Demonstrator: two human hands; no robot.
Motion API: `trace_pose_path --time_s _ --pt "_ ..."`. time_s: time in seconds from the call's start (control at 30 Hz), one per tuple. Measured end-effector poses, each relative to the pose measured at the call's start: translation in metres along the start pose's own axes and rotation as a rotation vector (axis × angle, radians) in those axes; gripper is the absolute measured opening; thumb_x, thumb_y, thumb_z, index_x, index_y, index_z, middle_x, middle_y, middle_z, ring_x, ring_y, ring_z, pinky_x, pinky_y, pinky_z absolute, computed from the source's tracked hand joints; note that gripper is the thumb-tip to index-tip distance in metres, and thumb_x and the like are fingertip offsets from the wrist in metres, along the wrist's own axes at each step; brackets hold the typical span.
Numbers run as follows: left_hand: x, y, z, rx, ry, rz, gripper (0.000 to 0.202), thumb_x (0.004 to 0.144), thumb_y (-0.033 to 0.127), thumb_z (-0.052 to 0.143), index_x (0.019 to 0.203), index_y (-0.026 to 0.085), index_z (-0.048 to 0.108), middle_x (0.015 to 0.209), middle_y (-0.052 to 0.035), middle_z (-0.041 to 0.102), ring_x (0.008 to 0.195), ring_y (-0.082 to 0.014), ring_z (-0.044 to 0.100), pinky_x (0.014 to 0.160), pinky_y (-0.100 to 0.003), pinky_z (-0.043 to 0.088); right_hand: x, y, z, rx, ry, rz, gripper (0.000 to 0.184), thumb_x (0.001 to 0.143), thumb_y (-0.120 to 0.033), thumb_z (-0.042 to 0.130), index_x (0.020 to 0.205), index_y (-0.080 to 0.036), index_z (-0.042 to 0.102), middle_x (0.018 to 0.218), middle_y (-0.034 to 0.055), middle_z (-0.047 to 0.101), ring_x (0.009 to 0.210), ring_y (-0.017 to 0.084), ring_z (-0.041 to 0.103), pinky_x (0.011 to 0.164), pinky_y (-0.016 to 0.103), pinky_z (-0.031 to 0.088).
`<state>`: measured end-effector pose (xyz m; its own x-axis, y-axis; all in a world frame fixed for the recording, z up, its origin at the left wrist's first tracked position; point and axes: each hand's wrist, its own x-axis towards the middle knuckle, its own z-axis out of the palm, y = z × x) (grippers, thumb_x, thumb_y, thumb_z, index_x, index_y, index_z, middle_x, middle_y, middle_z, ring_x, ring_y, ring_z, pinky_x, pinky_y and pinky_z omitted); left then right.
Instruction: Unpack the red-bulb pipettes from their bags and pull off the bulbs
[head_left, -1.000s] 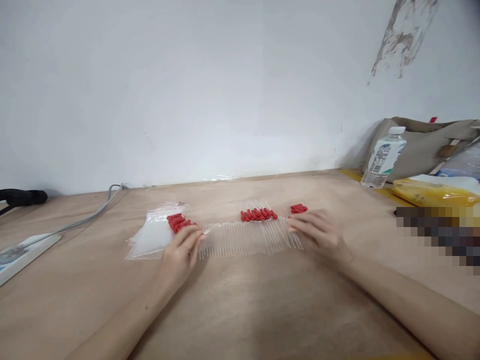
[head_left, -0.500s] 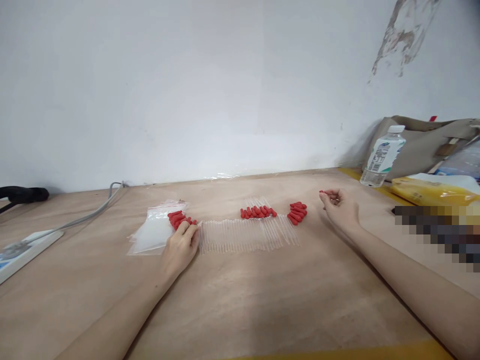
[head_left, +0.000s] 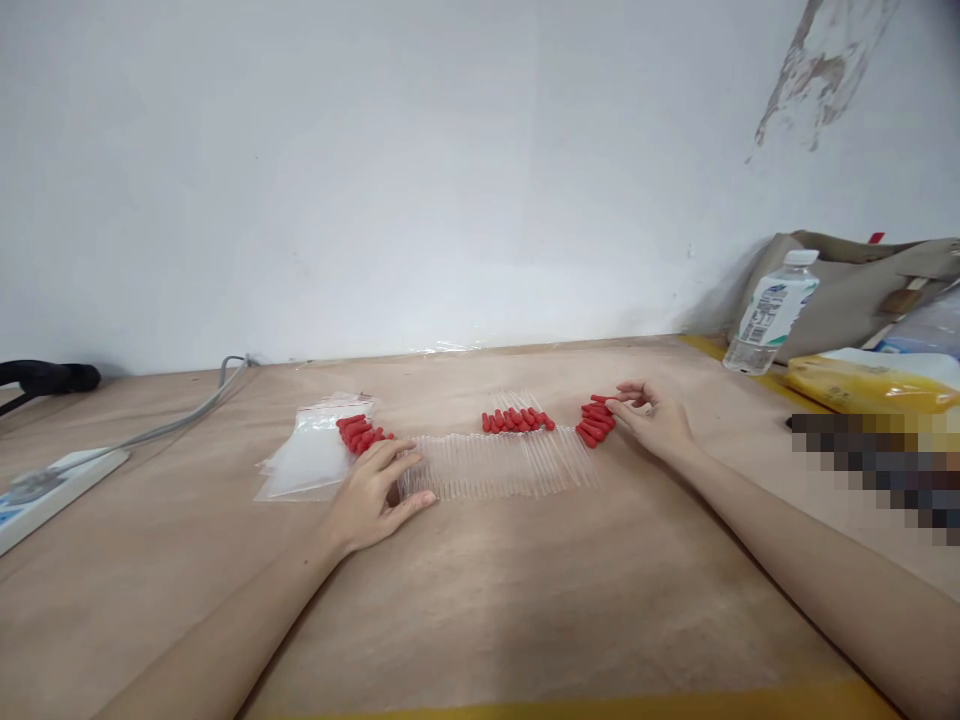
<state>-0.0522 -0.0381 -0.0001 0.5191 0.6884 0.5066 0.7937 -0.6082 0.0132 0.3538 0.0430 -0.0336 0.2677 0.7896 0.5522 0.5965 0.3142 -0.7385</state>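
Note:
My left hand [head_left: 379, 492] lies over the left end of a long row of thin clear tubes [head_left: 480, 468], thumb and fingers spread, holding nothing. Just beyond it, a cluster of small red rubber bulbs [head_left: 360, 432] rests partly on clear zip bags [head_left: 307, 455]. My right hand [head_left: 652, 415] pinches a red rubber bulb [head_left: 602, 398] at the top of the right-hand cluster [head_left: 595, 425]. Between the clusters, a line of red bulbs [head_left: 517, 420] sits behind the row, with more clear tubes [head_left: 514, 401] reaching out behind them.
A water bottle [head_left: 771, 312] leans by a beige bag [head_left: 847, 285] at the right, near a yellow packet [head_left: 870, 378]. A blurred-out dark object [head_left: 874, 470] lies in front. At the left are a power strip [head_left: 60, 495], a grey cable [head_left: 180, 420] and a black object [head_left: 49, 378].
My right hand has moved left with a red bulb, reaching the right-hand cluster. My left hand's fingers have spread from a closed pose over the tube row's end.

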Motion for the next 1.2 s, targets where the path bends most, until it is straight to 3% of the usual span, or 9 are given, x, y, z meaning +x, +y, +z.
trace_pose_path --time_s 0.1,0.2,0.37,0.53,0.73,0.87,0.97,1.07,1.2 --pt "0.001 -0.004 -0.004 0.008 -0.135 0.062 0.048 0.081 0.045 0.05 0.123 0.022 0.048 0.13 -0.0096 0.045 0.122 -0.027 0.039 0.1 -0.048 0.033 -0.001 -0.003 0.0 -0.021 -0.024 -0.018 0.036 0.066 -0.042 0.062 0.093 -0.019 0.057 0.08 0.0041 0.065 0.074 0.017 0.056 0.065 0.029 0.043" --pt "0.002 -0.008 -0.006 0.015 -0.21 0.099 0.048 0.083 0.044 0.046 0.127 0.025 0.043 0.132 -0.0082 0.044 0.122 -0.025 0.039 0.102 -0.051 0.027 -0.004 -0.009 -0.002 -0.003 -0.049 -0.031 0.037 0.067 -0.041 0.062 0.095 -0.019 0.055 0.08 0.0036 0.065 0.075 0.017 0.058 0.069 0.031 0.043" --pt "0.0 -0.011 -0.006 0.05 -0.229 0.073 0.047 0.084 0.044 0.045 0.126 0.025 0.044 0.13 -0.0075 0.047 0.122 -0.0268 0.04 0.1 -0.054 0.03 -0.01 -0.014 -0.005 0.009 -0.074 -0.088 0.037 0.068 -0.04 0.062 0.098 -0.02 0.054 0.081 0.0023 0.065 0.079 0.018 0.06 0.08 0.035 0.042" --pt "-0.001 -0.012 -0.006 0.05 -0.198 0.117 0.049 0.082 0.044 0.048 0.127 0.025 0.042 0.129 -0.0082 0.047 0.122 -0.0262 0.04 0.102 -0.054 0.025 -0.012 -0.015 -0.007 -0.03 -0.102 -0.123 0.04 0.066 -0.043 0.063 0.098 -0.02 0.056 0.082 0.0033 0.065 0.083 0.02 0.06 0.083 0.038 0.041" --pt "0.0 -0.011 -0.005 0.06 -0.187 0.109 0.046 0.084 0.042 0.045 0.126 0.022 0.045 0.13 -0.0092 0.046 0.124 -0.0249 0.037 0.104 -0.052 0.022 -0.007 -0.004 -0.008 -0.138 0.102 -0.067 0.031 0.074 -0.048 0.052 0.084 -0.02 0.062 0.081 0.0045 0.065 0.075 0.02 0.055 0.07 0.034 0.041" --pt "-0.001 -0.012 -0.005 0.077 -0.188 0.105 0.045 0.086 0.041 0.043 0.126 0.021 0.045 0.13 -0.0095 0.046 0.124 -0.0244 0.036 0.105 -0.052 0.02 -0.01 -0.016 -0.01 -0.278 0.158 -0.171 0.026 0.074 -0.044 0.052 0.073 -0.02 0.064 0.075 0.0043 0.063 0.073 0.02 0.053 0.071 0.034 0.037" --pt "0.0 -0.013 -0.006 0.072 -0.193 0.122 0.045 0.086 0.041 0.043 0.126 0.022 0.045 0.129 -0.0094 0.047 0.124 -0.0249 0.036 0.104 -0.053 0.021 -0.017 -0.042 -0.004 -0.392 0.04 -0.283 0.021 0.074 -0.04 0.054 0.072 -0.023 0.067 0.071 0.0028 0.063 0.075 0.02 0.052 0.073 0.036 0.03" --pt "0.0 -0.016 -0.007 0.072 -0.21 0.136 0.045 0.086 0.041 0.043 0.127 0.023 0.043 0.13 -0.0093 0.046 0.125 -0.0254 0.035 0.104 -0.053 0.022 -0.02 -0.069 0.01 -0.463 -0.161 -0.402 0.021 0.078 -0.036 0.052 0.075 -0.025 0.069 0.073 0.0033 0.065 0.077 0.02 0.052 0.073 0.036 0.026" --pt "-0.001 -0.019 -0.011 0.074 -0.229 0.157 0.049 0.084 0.043 0.045 0.128 0.024 0.042 0.131 -0.0096 0.044 0.126 -0.0259 0.033 0.104 -0.052 0.022 -0.017 -0.09 0.033 -0.567 -0.273 -0.399 0.025 0.081 -0.036 0.047 0.076 -0.026 0.069 0.078 0.0044 0.065 0.08 0.021 0.051 0.072 0.037 0.024"
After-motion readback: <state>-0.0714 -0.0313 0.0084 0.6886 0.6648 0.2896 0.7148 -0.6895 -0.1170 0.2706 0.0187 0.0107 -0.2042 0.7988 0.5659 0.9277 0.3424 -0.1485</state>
